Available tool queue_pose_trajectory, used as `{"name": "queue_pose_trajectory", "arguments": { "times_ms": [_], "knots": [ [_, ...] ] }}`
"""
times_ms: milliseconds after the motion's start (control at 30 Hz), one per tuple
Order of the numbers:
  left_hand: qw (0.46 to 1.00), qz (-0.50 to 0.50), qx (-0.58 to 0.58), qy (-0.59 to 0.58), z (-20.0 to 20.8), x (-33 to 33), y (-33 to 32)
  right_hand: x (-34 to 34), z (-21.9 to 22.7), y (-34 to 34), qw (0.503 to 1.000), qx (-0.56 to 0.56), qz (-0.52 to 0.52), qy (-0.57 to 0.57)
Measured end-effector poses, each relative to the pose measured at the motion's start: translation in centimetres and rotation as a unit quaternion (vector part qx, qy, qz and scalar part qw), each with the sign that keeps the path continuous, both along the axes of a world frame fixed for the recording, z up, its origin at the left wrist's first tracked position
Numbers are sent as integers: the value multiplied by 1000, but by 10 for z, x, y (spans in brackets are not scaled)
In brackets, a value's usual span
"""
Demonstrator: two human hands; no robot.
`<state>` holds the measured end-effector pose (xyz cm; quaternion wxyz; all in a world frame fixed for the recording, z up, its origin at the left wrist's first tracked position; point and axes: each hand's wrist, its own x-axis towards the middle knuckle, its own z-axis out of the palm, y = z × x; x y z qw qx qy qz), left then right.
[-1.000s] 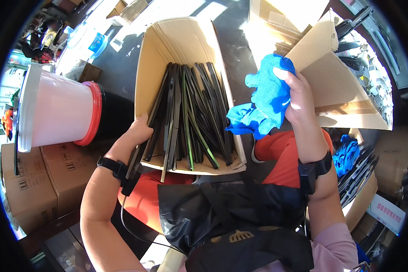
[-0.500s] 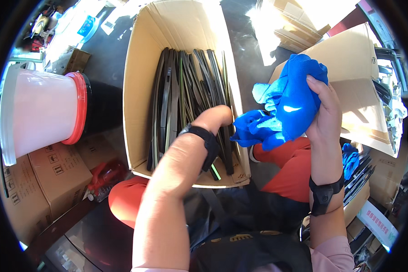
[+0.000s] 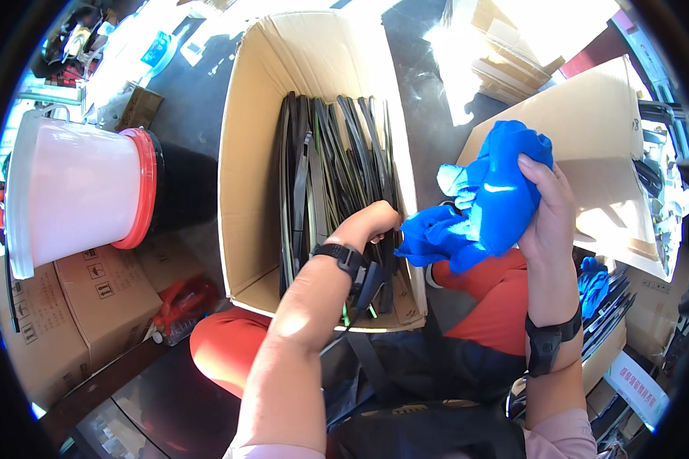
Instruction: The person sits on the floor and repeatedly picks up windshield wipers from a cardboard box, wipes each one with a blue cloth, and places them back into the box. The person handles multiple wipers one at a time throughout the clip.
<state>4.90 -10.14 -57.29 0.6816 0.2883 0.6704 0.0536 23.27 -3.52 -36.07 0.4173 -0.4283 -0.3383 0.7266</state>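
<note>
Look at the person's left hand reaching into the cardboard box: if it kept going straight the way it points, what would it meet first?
Most likely the black strips lying lengthwise in the cardboard box. The left hand points into them, fingers curled at their near ends; whether it already touches is unclear.

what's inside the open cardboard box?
The cardboard box holds a bundle of long black strips lying lengthwise. The left hand reaches in among them, fingers hidden. The box bottom under the strips is covered.

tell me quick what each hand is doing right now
Left hand: reaching into the cardboard box among the black strips; grip cannot be told.
Right hand: closed on a blue cloth.
</note>
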Motion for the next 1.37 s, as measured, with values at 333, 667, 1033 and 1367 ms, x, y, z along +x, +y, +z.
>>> {"name": "queue_pose_trajectory", "arguments": {
  "times_ms": [333,667,1033,1367],
  "knots": [
    [883,297,234,-277,167,-9,-98,-7,-10,-12,986,-20,38,160],
    [869,201,434,-132,187,21,-152,-31,-5,-53,983,3,120,138],
    [853,116,492,129,203,39,-162,-24,-3,-64,972,-3,125,201],
    [804,74,539,238,199,44,-161,-23,7,-70,977,37,113,177]
  ]
}}
